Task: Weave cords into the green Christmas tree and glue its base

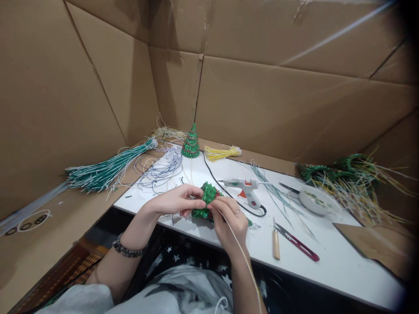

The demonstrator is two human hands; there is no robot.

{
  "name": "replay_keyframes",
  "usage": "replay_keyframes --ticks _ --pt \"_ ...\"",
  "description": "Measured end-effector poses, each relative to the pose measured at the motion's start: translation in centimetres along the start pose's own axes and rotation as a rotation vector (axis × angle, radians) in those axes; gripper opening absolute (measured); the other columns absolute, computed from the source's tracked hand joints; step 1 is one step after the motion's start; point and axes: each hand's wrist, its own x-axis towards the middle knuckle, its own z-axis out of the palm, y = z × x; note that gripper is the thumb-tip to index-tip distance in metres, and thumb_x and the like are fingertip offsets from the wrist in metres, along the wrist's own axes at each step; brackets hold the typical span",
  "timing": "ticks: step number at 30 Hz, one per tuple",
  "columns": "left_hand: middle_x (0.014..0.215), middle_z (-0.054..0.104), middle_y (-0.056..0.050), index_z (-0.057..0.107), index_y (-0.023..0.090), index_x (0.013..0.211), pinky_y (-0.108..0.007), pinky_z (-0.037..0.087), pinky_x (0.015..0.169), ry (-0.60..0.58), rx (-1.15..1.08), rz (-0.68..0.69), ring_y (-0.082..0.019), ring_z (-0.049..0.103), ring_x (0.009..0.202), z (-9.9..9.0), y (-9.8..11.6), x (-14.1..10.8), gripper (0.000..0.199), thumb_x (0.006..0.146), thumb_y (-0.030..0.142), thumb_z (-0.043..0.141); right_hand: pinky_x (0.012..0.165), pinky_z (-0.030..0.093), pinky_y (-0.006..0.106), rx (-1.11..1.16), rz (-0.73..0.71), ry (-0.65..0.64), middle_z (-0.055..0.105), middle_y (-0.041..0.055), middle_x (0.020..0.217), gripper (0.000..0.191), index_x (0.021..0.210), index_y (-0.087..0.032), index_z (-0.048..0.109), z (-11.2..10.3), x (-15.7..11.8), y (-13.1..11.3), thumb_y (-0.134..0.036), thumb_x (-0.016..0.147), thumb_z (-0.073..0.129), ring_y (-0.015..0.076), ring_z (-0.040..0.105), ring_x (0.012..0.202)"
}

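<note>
A shiny green ornament with touches of red [209, 194], resembling a small Christmas tree, is held between my hands at the table's front edge. My left hand [186, 199] is closed on its left side, thumb and fingers pressing its upper part. From the right, my right hand [231, 218] is closed in a pinch at the ornament's surface. A long pale yellow wire [240, 246] runs from these fingertips down across the wrist and forearm. The exact spot where wire and ornament meet is hidden by my fingers.
Behind stand a finished-looking green tree [190, 141] and yellow wires [222, 152]. A glue gun [247, 187] lies to the right, near thread snips [297, 242], an awl [276, 244] and a white bowl [317, 201]. Green wires [111, 168] lie left; cardboard walls [248, 96] surround the table.
</note>
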Motion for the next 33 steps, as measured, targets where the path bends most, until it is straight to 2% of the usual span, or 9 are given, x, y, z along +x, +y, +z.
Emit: replay_keyframes --ticks 5,11,20,24,30,33 --pt "0.061 0.049 0.006 0.062 0.013 0.088 -0.018 0.03 0.042 -0.001 -0.002 0.009 -0.004 0.042 0.044 -0.02 -0.14 0.14 0.04 0.082 0.053 0.067 0.075 0.057 0.03 0.008 0.031 0.025 0.069 0.0057 0.084 0.012 0.089 -0.019 0.063 0.21 0.07 0.01 -0.007 0.089 0.06 0.0166 0.068 0.08" --pt "0.06 0.049 0.007 0.062 0.013 0.086 -0.018 0.03 0.042 -0.006 0.014 -0.013 -0.004 0.041 0.043 -0.1 0.05 0.03 0.041 0.081 0.054 0.068 0.076 0.057 0.031 -0.033 -0.023 0.008 0.069 0.005 0.083 0.013 0.09 -0.019 0.062 0.18 0.2 -0.25 -0.007 0.09 0.059 0.0168 0.067 0.081" --pt "0.061 0.048 0.006 0.061 0.013 0.086 -0.018 0.031 0.042 -0.012 0.016 0.005 -0.005 0.042 0.045 -0.18 -0.19 0.18 0.041 0.082 0.053 0.066 0.076 0.056 0.031 -0.06 -0.002 -0.059 0.068 0.0058 0.085 0.012 0.091 -0.019 0.062 -0.13 0.2 -0.29 -0.009 0.093 0.055 0.0172 0.066 0.083" --pt "0.06 0.047 0.007 0.061 0.013 0.086 -0.018 0.03 0.041 -0.02 0.027 0.007 -0.004 0.041 0.044 -0.19 -0.08 0.17 0.041 0.083 0.053 0.066 0.076 0.056 0.032 -0.085 -0.002 -0.036 0.068 0.006 0.087 0.013 0.093 -0.019 0.063 -0.08 0.13 -0.37 -0.009 0.092 0.056 0.0175 0.066 0.083" --pt "0.062 0.048 0.007 0.063 0.013 0.09 -0.018 0.03 0.041 -0.019 0.02 0.004 -0.004 0.041 0.044 -0.17 -0.16 0.18 0.042 0.081 0.054 0.067 0.077 0.056 0.032 -0.154 -0.077 0.038 0.068 0.0065 0.087 0.015 0.094 -0.019 0.064 0.43 -0.17 -0.31 -0.005 0.089 0.058 0.0177 0.065 0.08" --pt "0.063 0.048 0.006 0.063 0.013 0.09 -0.018 0.03 0.041 -0.027 0.001 0.011 -0.004 0.041 0.045 -0.19 -0.32 0.22 0.041 0.082 0.053 0.067 0.075 0.056 0.032 -0.138 -0.057 0.059 0.067 0.0057 0.085 0.015 0.092 -0.02 0.064 0.69 -0.41 -0.13 -0.006 0.089 0.059 0.0173 0.065 0.079"
